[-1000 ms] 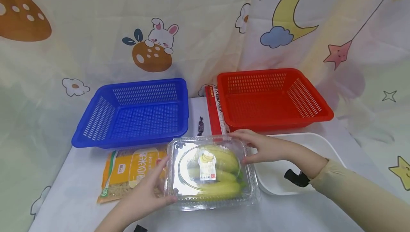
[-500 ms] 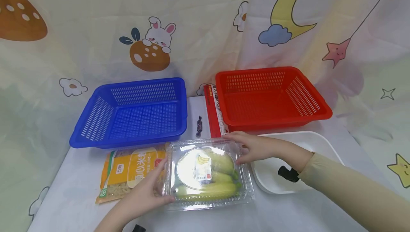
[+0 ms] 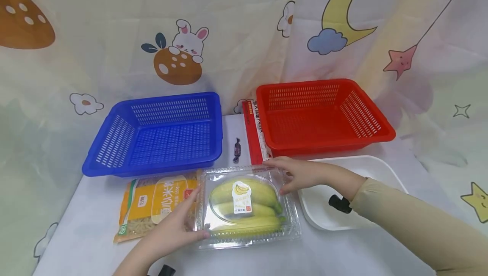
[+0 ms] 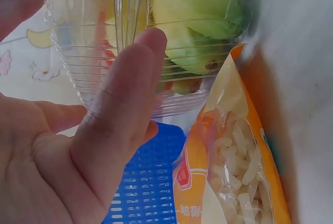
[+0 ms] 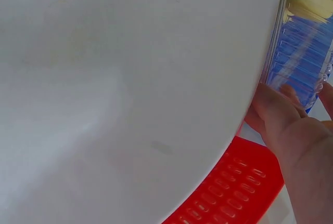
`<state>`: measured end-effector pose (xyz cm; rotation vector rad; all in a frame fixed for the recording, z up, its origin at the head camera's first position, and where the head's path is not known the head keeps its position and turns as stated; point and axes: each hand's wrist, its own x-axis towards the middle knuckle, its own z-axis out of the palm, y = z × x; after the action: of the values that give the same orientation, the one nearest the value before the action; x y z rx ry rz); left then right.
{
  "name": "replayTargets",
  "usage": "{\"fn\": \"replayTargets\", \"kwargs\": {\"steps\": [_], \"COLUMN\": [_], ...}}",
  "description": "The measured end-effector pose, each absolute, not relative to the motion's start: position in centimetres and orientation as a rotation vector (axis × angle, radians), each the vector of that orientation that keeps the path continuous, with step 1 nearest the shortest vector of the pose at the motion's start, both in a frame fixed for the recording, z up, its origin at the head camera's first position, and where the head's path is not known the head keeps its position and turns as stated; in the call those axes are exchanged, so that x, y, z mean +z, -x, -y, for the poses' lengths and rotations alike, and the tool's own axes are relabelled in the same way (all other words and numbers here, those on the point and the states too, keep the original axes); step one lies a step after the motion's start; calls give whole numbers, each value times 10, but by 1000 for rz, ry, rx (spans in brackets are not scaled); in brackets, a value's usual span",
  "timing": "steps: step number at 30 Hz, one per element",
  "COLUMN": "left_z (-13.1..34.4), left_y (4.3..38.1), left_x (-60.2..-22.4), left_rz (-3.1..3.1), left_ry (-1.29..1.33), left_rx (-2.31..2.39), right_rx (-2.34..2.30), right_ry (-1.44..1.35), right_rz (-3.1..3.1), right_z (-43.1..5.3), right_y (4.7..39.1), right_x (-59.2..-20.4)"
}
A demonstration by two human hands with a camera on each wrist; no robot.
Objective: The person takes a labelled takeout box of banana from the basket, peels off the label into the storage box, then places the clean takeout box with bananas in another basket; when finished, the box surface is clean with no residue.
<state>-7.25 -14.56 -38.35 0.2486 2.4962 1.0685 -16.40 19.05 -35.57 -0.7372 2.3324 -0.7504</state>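
Observation:
A clear plastic clamshell box [image 3: 292,222] holds yellow-green bananas [image 3: 251,224], and a white label [image 3: 242,197] sits on its lid. My left hand [image 3: 171,229] grips its left side, thumb near the front corner and fingers along the wall; the left wrist view shows a finger [image 4: 127,73] against the ribbed side. At the far right corner, my right hand [image 3: 306,173] holds the box, thumb on the side and fingers toward the back. Some right fingertips are hidden in the right wrist view. The box's underside is out of sight.
A yellow bag of hollow noodles [image 3: 142,212] lies left of the box. Behind are a blue basket [image 3: 152,171], a wrapped candy [image 3: 237,151], a red-and-white pasta packet [image 3: 253,136] and a red basket [image 3: 324,147]. A white tray [image 3: 324,219] sits at the right, under my right forearm.
The box has shifted slightly left and its lid has tilted, so the glare has moved off the label. My right hand has followed it left; my left hand keeps nearly the same place.

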Motion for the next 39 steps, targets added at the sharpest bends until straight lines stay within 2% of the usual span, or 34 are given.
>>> {"fn": "replayTargets", "kwargs": {"steps": [15, 20, 25, 39], "left_z": [145, 146, 148, 150], "left_y": [72, 71, 71, 71], "left_x": [-385, -386, -387, -393], "left_rz": [-2497, -2469, -2473, -2454], "left_ry": [-198, -200, -208, -217], "left_rx": [1039, 1049, 1061, 1119], "right_rx": [-681, -510, -555, -586], "right_ry": [731, 806, 854, 766], "right_rz": [-2419, -2598, -2546, -2340], "right_z": [-189, -175, -148, -128], "right_y": [162, 150, 134, 141], "right_x": [-355, -338, -319, -334]}}
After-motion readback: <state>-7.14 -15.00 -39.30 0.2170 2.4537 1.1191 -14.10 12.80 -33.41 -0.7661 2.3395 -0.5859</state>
